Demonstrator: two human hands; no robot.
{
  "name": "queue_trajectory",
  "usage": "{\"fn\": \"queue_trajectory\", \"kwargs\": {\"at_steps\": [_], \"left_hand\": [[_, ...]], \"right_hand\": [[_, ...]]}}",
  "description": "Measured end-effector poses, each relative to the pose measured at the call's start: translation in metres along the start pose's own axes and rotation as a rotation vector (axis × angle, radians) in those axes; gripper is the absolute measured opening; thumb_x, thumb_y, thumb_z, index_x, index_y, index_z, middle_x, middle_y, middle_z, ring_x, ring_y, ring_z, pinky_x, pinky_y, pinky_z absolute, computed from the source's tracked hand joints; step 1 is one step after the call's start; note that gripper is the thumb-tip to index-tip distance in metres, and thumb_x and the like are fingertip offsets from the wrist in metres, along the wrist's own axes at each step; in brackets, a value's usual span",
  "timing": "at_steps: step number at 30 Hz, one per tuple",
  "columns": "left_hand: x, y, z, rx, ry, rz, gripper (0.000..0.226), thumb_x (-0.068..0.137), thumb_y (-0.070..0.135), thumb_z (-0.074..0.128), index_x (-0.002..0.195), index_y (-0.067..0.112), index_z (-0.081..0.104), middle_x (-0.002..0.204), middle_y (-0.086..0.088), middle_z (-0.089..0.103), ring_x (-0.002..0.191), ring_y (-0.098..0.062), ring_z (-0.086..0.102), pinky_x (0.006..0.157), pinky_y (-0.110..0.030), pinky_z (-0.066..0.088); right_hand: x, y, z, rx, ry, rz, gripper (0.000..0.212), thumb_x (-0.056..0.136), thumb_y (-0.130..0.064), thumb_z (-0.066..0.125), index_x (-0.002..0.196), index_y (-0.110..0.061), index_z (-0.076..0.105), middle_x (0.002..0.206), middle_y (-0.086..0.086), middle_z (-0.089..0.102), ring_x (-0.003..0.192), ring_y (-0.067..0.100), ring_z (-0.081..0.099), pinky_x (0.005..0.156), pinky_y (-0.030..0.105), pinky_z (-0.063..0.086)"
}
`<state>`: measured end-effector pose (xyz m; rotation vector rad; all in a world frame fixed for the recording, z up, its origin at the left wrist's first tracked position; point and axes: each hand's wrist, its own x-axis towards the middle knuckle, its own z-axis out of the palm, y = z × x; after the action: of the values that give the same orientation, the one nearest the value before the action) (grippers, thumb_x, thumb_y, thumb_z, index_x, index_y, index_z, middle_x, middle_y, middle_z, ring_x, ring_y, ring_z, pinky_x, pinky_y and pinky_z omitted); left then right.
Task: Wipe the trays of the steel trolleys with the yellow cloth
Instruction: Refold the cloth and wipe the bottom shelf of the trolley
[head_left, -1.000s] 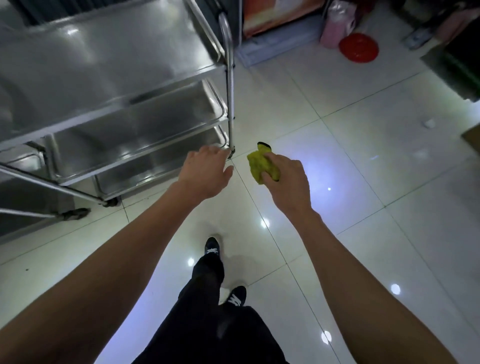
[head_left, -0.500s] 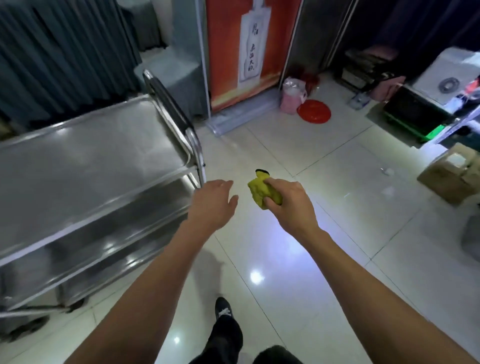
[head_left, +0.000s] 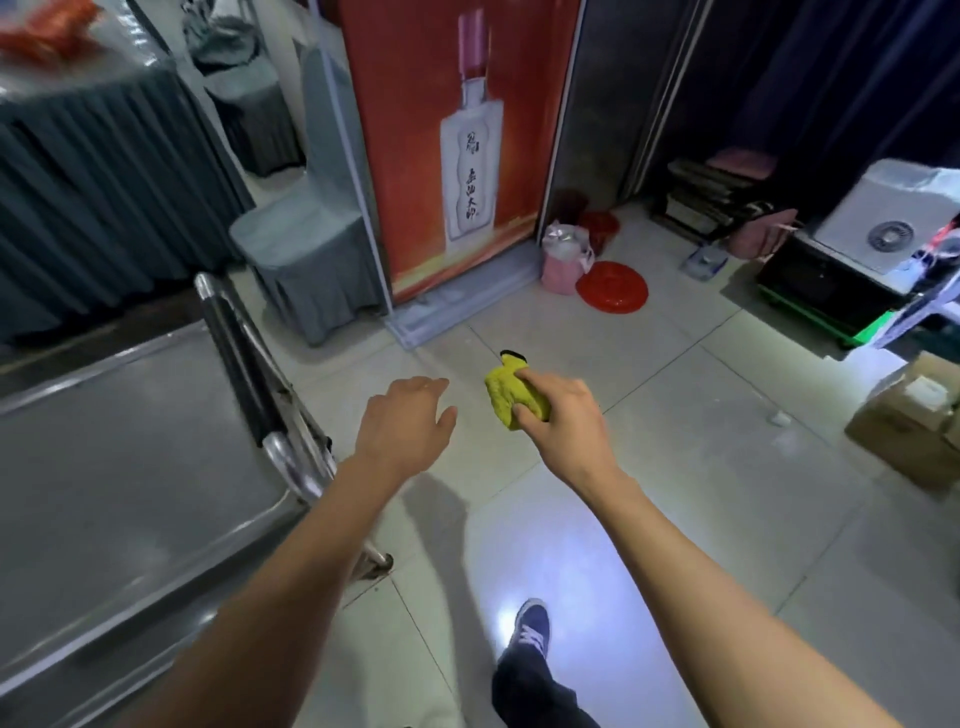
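A steel trolley (head_left: 130, 467) fills the lower left, its flat top tray shining and its black-gripped push handle (head_left: 234, 353) at the right end. My left hand (head_left: 402, 423) hovers just right of that handle over the tiled floor, fingers apart and holding nothing. My right hand (head_left: 561, 415) is held out beside it, closed around a bunched yellow cloth (head_left: 506, 397) with a dark edge sticking up. Both hands are off the trolley. The lower trays are mostly hidden under the top one.
A grey-covered chair (head_left: 311, 249) and a red poster panel (head_left: 457, 145) stand ahead. A pink bag (head_left: 563, 262) and red plate (head_left: 613, 287) lie on the floor. Cardboard boxes (head_left: 914, 421) and a cluttered cart (head_left: 852, 270) sit at the right. My shoe (head_left: 530, 626) is below.
The view has risen and swung right, so the trolley has slid toward the lower left and its lower trays have dropped out of sight. Both hands keep their poses; the cloth stays gripped.
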<state>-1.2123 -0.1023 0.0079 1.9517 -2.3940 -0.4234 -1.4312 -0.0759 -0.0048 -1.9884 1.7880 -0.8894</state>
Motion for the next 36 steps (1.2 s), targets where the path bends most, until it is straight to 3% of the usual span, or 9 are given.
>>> {"fn": "queue_trajectory", "kwargs": {"at_steps": [4, 10, 16, 21, 25, 31, 36], "left_hand": [[0.06, 0.006, -0.016, 0.0, 0.015, -0.079, 0.053, 0.101, 0.044, 0.043, 0.15, 0.024, 0.042, 0.15, -0.002, 0.049, 0.134, -0.027, 0.045, 0.106, -0.045, 0.041], [0.117, -0.024, -0.036, -0.05, 0.126, -0.259, 0.058, 0.1, 0.044, 0.048, 0.153, 0.023, 0.038, 0.15, -0.001, 0.05, 0.136, -0.023, 0.045, 0.108, -0.041, 0.04], [0.186, -0.088, -0.038, -0.093, 0.118, -0.401, 0.056, 0.1, 0.045, 0.046, 0.15, 0.023, 0.041, 0.15, 0.0, 0.049, 0.137, -0.023, 0.045, 0.108, -0.042, 0.041], [0.256, -0.139, -0.044, -0.182, 0.13, -0.461, 0.055, 0.1, 0.046, 0.046, 0.149, 0.021, 0.042, 0.15, -0.002, 0.05, 0.136, -0.025, 0.046, 0.108, -0.043, 0.041], [0.301, -0.174, -0.073, -0.209, 0.181, -0.487, 0.053, 0.101, 0.046, 0.046, 0.148, 0.022, 0.044, 0.147, -0.003, 0.052, 0.132, -0.025, 0.05, 0.104, -0.043, 0.042], [0.36, -0.243, -0.106, -0.229, 0.216, -0.576, 0.055, 0.099, 0.044, 0.048, 0.15, 0.023, 0.041, 0.151, 0.0, 0.049, 0.137, -0.023, 0.045, 0.109, -0.045, 0.041], [0.427, -0.31, -0.126, -0.186, 0.22, -0.657, 0.049, 0.099, 0.044, 0.046, 0.144, 0.026, 0.046, 0.144, -0.001, 0.055, 0.13, -0.024, 0.052, 0.102, -0.045, 0.046]], "right_hand": [[0.085, 0.023, -0.004, 0.014, -0.079, -0.067, 0.044, 0.083, -0.024, 0.073, 0.126, -0.024, 0.064, 0.119, -0.001, 0.07, 0.105, 0.03, 0.06, 0.09, 0.041, 0.047], [0.197, 0.022, 0.019, 0.026, -0.157, -0.199, 0.048, 0.085, -0.021, 0.074, 0.132, -0.02, 0.063, 0.127, 0.003, 0.068, 0.11, 0.029, 0.061, 0.096, 0.043, 0.046], [0.294, 0.01, 0.083, 0.016, -0.246, -0.324, 0.045, 0.085, -0.021, 0.071, 0.127, -0.032, 0.061, 0.112, 0.0, 0.07, 0.096, 0.03, 0.059, 0.077, 0.037, 0.047], [0.372, -0.007, 0.13, 0.044, -0.249, -0.36, 0.046, 0.085, -0.026, 0.066, 0.128, -0.038, 0.056, 0.11, -0.006, 0.069, 0.088, 0.012, 0.049, 0.07, 0.03, 0.037], [0.439, -0.031, 0.151, 0.05, -0.322, -0.364, 0.048, 0.085, -0.022, 0.068, 0.131, -0.035, 0.06, 0.117, -0.003, 0.068, 0.098, 0.025, 0.055, 0.077, 0.032, 0.041], [0.539, -0.071, 0.205, 0.096, -0.403, -0.404, 0.047, 0.086, -0.019, 0.068, 0.132, -0.026, 0.062, 0.117, -0.003, 0.069, 0.101, 0.027, 0.057, 0.085, 0.041, 0.048], [0.633, -0.098, 0.273, 0.145, -0.483, -0.503, 0.046, 0.086, -0.019, 0.07, 0.132, -0.024, 0.064, 0.12, -0.002, 0.069, 0.102, 0.029, 0.06, 0.089, 0.043, 0.049]]}}
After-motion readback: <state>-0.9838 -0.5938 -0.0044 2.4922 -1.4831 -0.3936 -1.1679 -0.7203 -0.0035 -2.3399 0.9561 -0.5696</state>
